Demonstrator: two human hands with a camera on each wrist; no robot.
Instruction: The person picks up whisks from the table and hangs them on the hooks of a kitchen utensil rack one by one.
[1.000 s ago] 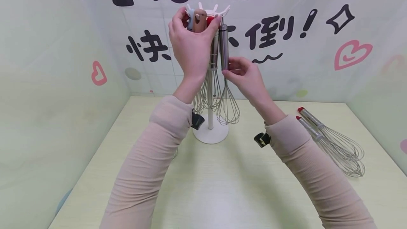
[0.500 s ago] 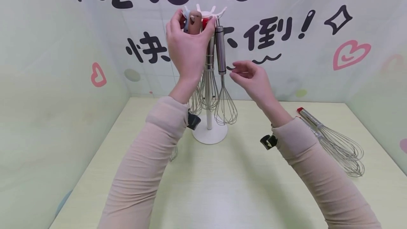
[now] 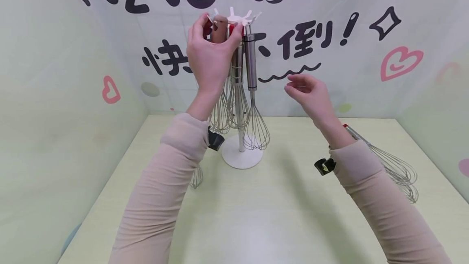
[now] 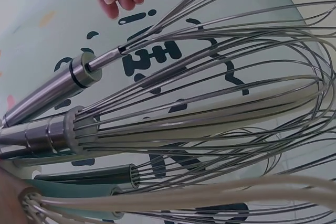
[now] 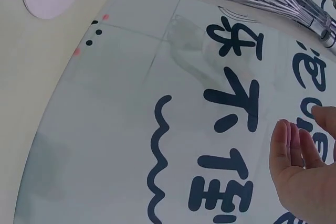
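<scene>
One pink heart (image 3: 111, 89) marks the wall (image 3: 370, 72) at far left. Next rises the left sleeve (image 3: 146, 199), with the wires of a loose whisk (image 3: 196, 177) on the table (image 3: 256, 215) showing just past its edge. Above, the left hand (image 3: 210, 62) is curled round the handle of the brown whisk (image 3: 220, 29), thumb on the right and fingers on the left, near the top of the white stand (image 3: 242, 161); some of the fingers are hidden. The left wrist view shows this whisk's cream wires close by, with a teal handle (image 4: 73, 195) just beyond them. Right of it the red-topped whisk (image 3: 237, 68) hangs wires down, its top partly behind the thumb; whether they touch cannot be told. Beside that, the steel whisk (image 3: 250, 62) hangs from the stand, nearly upright. Farther right, well apart from it, the right hand (image 3: 309, 95) is held in the air, fingers loosely bent, thumb and fingertips parted, grasping nothing. Past the right sleeve (image 3: 381, 203), spare whisks (image 3: 353, 133) lie on the table, one red-tipped, partly hidden by the forearm. A larger heart (image 3: 401, 63) is on the wall above them.
</scene>
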